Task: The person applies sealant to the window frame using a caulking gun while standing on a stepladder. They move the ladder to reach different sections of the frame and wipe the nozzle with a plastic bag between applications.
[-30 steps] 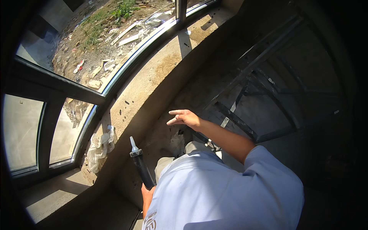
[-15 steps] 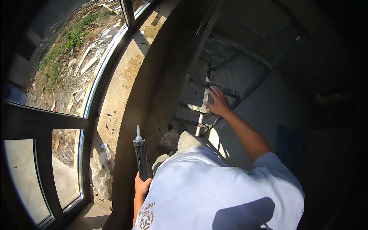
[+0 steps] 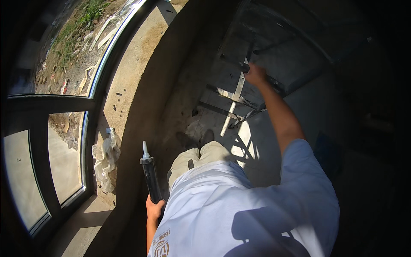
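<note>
My left hand (image 3: 154, 208) is wrapped round the rear of a caulking gun (image 3: 151, 177) beside my left hip. The gun has a dark barrel, and its white nozzle points up and away from me. The fingers under its grip are partly hidden. Ahead and to the right, my right hand (image 3: 256, 73) is closed round a dark rung of a metal stepladder (image 3: 233, 105). Paint-like pale marks show on the ladder, and its lower bars catch the sunlight while the upper part sinks into shadow.
A dark-framed window (image 3: 51, 102) runs along the left, with rubble and grass outside. On its rough concrete sill (image 3: 135, 68) lie dark scraps and a crumpled clear plastic sheet (image 3: 105, 160). My shoes (image 3: 186, 139) stand on the shaded floor near the ladder's foot.
My right hand has gone from open fingers over the ladder to a closed grip on a rung. The view has shifted and my shoes now show. The caulking gun stays in my left hand.
</note>
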`<state>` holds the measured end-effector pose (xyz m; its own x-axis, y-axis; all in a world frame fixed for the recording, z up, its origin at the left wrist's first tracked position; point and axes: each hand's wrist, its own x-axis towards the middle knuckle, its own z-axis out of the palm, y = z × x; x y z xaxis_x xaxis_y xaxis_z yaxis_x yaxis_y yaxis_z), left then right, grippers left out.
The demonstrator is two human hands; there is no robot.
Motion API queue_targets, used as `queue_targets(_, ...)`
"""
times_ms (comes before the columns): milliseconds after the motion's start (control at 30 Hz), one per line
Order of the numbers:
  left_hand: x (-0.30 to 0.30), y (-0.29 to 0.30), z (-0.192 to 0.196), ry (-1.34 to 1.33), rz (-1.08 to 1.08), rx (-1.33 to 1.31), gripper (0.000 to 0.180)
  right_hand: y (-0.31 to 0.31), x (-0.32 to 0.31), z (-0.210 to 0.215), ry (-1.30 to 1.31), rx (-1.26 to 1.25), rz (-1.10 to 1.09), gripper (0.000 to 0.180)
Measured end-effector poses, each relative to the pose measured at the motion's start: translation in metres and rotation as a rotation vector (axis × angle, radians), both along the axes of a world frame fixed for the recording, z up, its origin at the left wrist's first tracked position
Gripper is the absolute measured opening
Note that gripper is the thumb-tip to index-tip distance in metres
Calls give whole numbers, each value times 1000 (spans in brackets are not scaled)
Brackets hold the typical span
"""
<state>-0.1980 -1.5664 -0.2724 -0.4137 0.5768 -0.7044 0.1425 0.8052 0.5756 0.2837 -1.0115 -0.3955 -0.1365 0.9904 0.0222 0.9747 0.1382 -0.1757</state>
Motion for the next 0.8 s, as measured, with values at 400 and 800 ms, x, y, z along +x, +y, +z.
queue_targets(400, 55, -3, 17, -11, 196, 157, 46, -112, -79, 1, 195, -113, 62, 26)
queue_targets(800, 46, 17, 24, -25, 74, 201, 46, -143, -118, 19, 118, -24, 154, 38)
